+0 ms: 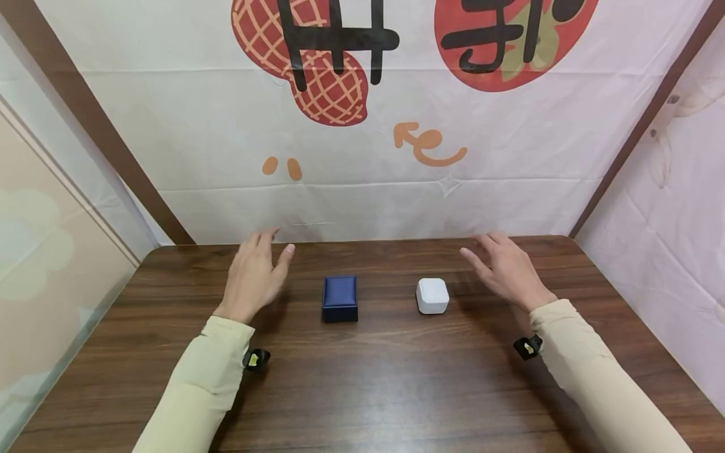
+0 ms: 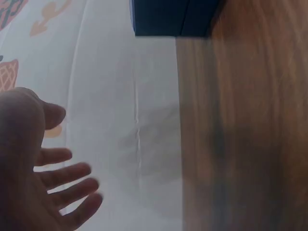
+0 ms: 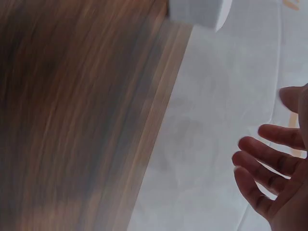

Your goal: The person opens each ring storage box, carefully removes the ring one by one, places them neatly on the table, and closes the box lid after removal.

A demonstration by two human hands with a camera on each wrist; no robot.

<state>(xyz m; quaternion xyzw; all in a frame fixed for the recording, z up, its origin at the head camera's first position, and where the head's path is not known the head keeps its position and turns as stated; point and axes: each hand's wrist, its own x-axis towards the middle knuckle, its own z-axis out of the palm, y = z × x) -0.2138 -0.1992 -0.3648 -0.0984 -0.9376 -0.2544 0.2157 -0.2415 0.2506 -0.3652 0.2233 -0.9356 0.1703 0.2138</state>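
A small dark blue box (image 1: 340,298) with a cushioned-looking lid sits closed on the wooden table. To its right is a smaller white box (image 1: 433,296) with rounded corners, also closed. My left hand (image 1: 255,277) hovers left of the blue box, apart from it, fingers spread and holding nothing. My right hand (image 1: 506,269) is up to the right of the white box, with a gap between them and nothing in its fingers. The left wrist view shows part of the blue box (image 2: 173,17) at the top; the right wrist view catches the white box's edge (image 3: 197,12).
The brown table (image 1: 362,390) ends at the back against a hanging white cloth (image 1: 362,207) with printed red, black and orange figures. More cloth hangs at both sides. A small black wrist camera (image 1: 257,360) is strapped at the left sleeve, another wrist camera (image 1: 528,347) at the right.
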